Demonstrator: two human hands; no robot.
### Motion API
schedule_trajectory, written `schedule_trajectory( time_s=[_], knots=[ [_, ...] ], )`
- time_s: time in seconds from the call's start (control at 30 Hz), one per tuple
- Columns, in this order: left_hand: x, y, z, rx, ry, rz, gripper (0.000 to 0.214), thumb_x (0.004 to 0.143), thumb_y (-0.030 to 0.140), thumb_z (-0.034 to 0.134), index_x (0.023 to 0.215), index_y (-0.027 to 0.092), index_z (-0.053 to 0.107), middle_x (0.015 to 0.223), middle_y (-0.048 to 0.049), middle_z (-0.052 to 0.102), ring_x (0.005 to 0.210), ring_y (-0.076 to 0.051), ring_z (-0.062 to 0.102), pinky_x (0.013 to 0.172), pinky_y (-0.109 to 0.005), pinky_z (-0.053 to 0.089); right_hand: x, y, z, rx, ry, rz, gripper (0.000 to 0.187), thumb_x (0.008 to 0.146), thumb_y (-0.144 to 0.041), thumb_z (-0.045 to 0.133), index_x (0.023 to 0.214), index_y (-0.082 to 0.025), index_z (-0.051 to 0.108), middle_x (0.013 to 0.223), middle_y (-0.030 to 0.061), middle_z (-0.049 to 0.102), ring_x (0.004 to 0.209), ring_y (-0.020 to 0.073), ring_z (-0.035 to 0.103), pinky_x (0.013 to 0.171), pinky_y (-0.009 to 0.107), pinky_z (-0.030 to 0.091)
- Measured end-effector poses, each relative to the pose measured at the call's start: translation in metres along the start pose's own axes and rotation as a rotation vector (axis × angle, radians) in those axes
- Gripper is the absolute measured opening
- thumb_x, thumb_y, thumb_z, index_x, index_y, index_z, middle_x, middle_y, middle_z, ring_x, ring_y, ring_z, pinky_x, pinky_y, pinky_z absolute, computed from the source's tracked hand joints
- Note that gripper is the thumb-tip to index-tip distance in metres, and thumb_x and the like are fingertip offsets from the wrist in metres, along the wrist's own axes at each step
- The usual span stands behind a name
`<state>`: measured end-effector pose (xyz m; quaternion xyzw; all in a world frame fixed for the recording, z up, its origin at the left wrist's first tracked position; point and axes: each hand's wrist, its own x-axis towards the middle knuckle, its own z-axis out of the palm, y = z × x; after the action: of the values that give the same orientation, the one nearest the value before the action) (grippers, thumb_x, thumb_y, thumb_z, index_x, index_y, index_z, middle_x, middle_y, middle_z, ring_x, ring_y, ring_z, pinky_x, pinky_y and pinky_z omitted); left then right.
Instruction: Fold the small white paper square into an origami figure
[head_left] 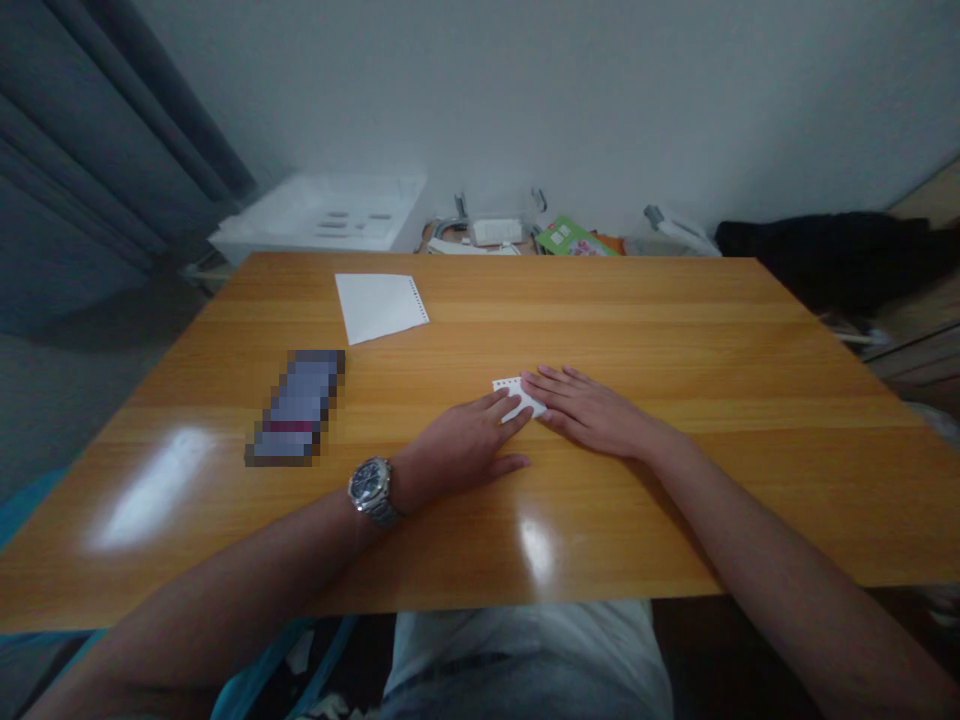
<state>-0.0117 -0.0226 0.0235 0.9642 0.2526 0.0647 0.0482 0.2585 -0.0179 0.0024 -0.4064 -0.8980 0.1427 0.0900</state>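
A small folded piece of white paper [514,394] with a perforated edge lies near the middle of the wooden table [675,330]. My left hand [465,447], with a metal watch on its wrist, lies flat with its fingertips pressing on the paper. My right hand [589,409] also rests flat, fingers stretched out over the paper's right side. Most of the paper is hidden under both hands.
A second white sheet [380,305] with a perforated edge lies farther back on the left. A blurred-out flat object [297,406] sits left of my hands. Behind the table are a white box [322,215], a green booklet [570,238], cables and a dark cloth [832,250].
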Motion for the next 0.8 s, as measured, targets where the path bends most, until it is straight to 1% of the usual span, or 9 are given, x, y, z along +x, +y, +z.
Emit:
schedule_trajectory(
  time_s=[0.13,0.23,0.3,0.4,0.5,0.6,0.73,0.8],
  knots=[
    [-0.003,-0.004,-0.005,-0.014,-0.028,0.029,0.064,0.102,0.058,0.043,0.152,0.017,0.043,0.155,-0.0179,0.045,0.144,-0.032,0.043,0.115,-0.044,0.043,-0.001,0.002,0.002,-0.015,-0.010,-0.002,0.058,0.108,-0.051,0.031,0.162,-0.033,0.023,0.166,0.0009,0.030,0.156,0.0228,0.023,0.127,0.053,0.021],
    [-0.004,-0.005,-0.010,-0.028,-0.040,0.033,0.061,0.103,0.056,0.044,0.152,0.020,0.045,0.156,-0.0178,0.043,0.144,-0.032,0.044,0.113,-0.045,0.046,-0.001,0.002,0.002,-0.029,-0.020,0.003,0.058,0.108,-0.052,0.031,0.162,-0.032,0.023,0.167,0.0006,0.028,0.156,0.0229,0.022,0.128,0.053,0.020],
    [-0.005,-0.004,-0.011,-0.043,-0.039,0.028,0.059,0.103,0.054,0.045,0.152,0.022,0.045,0.155,-0.0163,0.044,0.143,-0.031,0.045,0.112,-0.044,0.047,-0.001,0.001,0.001,-0.034,-0.022,0.004,0.059,0.107,-0.052,0.033,0.162,-0.032,0.022,0.167,0.0009,0.028,0.156,0.0232,0.022,0.128,0.053,0.020],
    [-0.004,-0.004,-0.012,-0.070,-0.028,0.029,0.057,0.102,0.053,0.047,0.150,0.021,0.047,0.152,-0.0145,0.048,0.143,-0.030,0.044,0.114,-0.044,0.046,-0.002,0.001,-0.001,-0.033,-0.020,-0.009,0.062,0.106,-0.054,0.037,0.162,-0.034,0.022,0.167,0.0020,0.027,0.156,0.0245,0.023,0.127,0.054,0.021],
    [-0.003,-0.004,-0.012,-0.085,-0.023,0.033,0.056,0.103,0.051,0.048,0.150,0.020,0.048,0.155,-0.0138,0.046,0.144,-0.029,0.043,0.116,-0.044,0.044,-0.002,0.001,-0.002,-0.042,-0.024,-0.043,0.064,0.103,-0.057,0.044,0.161,-0.036,0.026,0.168,0.0024,0.024,0.156,0.0268,0.022,0.126,0.055,0.021],
    [-0.003,-0.003,-0.012,-0.095,-0.009,0.030,0.056,0.102,0.051,0.048,0.149,0.020,0.049,0.156,-0.0145,0.044,0.143,-0.029,0.045,0.114,-0.043,0.046,-0.003,0.003,-0.002,-0.052,-0.011,-0.064,0.065,0.102,-0.057,0.048,0.160,-0.038,0.028,0.168,0.0014,0.023,0.156,0.0274,0.022,0.126,0.056,0.023],
    [-0.003,-0.003,-0.012,-0.090,-0.004,0.027,0.056,0.102,0.052,0.049,0.149,0.021,0.050,0.153,-0.0143,0.047,0.141,-0.030,0.046,0.113,-0.044,0.047,-0.002,0.006,0.002,-0.090,0.024,-0.020,0.061,0.104,-0.054,0.043,0.161,-0.038,0.026,0.169,0.0005,0.018,0.155,0.0258,0.023,0.126,0.053,0.024],
    [-0.003,-0.002,-0.012,-0.079,-0.016,0.020,0.057,0.102,0.054,0.048,0.148,0.021,0.050,0.151,-0.0144,0.049,0.141,-0.031,0.046,0.113,-0.046,0.047,-0.001,0.006,0.003,-0.115,0.042,0.021,0.060,0.105,-0.054,0.039,0.161,-0.036,0.026,0.169,0.0016,0.020,0.155,0.0258,0.024,0.126,0.052,0.025]
  ],
)
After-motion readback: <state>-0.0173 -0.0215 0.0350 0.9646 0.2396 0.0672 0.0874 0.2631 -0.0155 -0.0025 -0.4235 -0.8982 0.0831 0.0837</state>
